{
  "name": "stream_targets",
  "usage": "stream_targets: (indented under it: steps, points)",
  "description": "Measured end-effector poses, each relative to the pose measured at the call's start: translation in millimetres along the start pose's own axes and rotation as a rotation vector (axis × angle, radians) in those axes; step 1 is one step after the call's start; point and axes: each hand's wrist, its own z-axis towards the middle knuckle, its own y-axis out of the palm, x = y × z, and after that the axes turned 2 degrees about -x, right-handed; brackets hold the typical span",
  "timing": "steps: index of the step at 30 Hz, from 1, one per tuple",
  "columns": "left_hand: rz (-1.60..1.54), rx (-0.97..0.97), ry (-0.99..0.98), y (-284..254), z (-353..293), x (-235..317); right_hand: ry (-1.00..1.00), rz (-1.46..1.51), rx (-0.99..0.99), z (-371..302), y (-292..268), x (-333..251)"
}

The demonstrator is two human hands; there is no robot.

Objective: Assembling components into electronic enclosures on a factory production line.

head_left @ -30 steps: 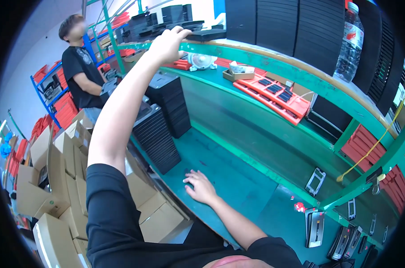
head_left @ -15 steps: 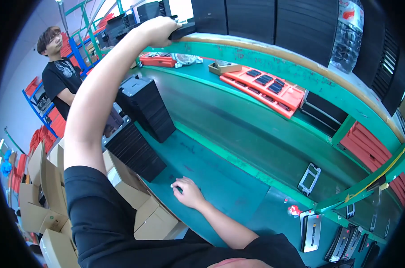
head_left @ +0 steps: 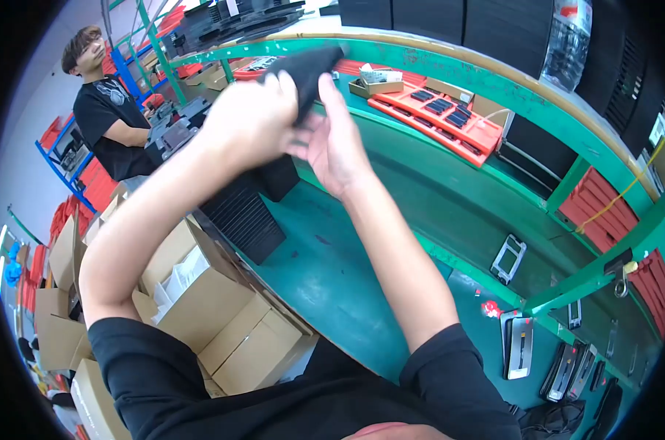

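My left hand (head_left: 253, 121) is raised over the bench, its fingers closed on a flat black tray-like piece (head_left: 314, 70) that tilts upward and is smeared by motion. My right hand (head_left: 336, 150) is up close beside it, thumb and fingers spread around the piece's near edge. Whether the right hand touches it I cannot tell. Below the hands, stacks of black trays (head_left: 246, 224) stand on the green bench top (head_left: 332, 286), partly hidden by my left arm. More black pieces (head_left: 237, 26) lie on the upper shelf.
Open cardboard boxes (head_left: 237, 323) stand at my left. A green shelf beam (head_left: 435, 62) crosses ahead, above an orange tray (head_left: 450, 121) with small black parts. A silver frame (head_left: 508, 258) and flat panels (head_left: 519, 348) lie rightward. Another person (head_left: 108, 110) stands far left.
My left hand has come down and toward me from the upper shelf, bringing the black piece. My right hand has risen from the bench top to meet it.
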Motion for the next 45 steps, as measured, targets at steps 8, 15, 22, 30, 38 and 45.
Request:
stream_targets:
  steps: [8, 15, 22, 30, 38, 45]
  points:
    - [0.268, -0.099, 0.232, -17.9, -129.3, 105.9, -0.064, -0.284, 0.204, -121.1, -6.8, 42.2]
    - [-1.053, 0.228, -0.697, -28.5, -219.5, 61.1, 0.108, -0.456, 0.149, -140.5, 19.8, 16.0]
    - [-1.843, 0.209, -0.981, -19.7, -195.2, 27.3, 0.311, -0.8, -0.241, -27.6, 99.5, 18.0]
    - [-1.786, 0.292, -1.14, 68.1, -170.2, -67.4, 0.095, -2.188, -0.221, 112.0, 143.3, 61.7]
    - [-1.829, 0.135, -1.152, 71.2, -175.6, -84.0, 0.043, -2.223, -0.258, 177.0, 95.4, 88.1]
    - [-1.545, 0.366, -1.207, 70.5, -167.3, -69.1, 0.009, -2.238, -0.256, 180.9, 94.2, 89.2]
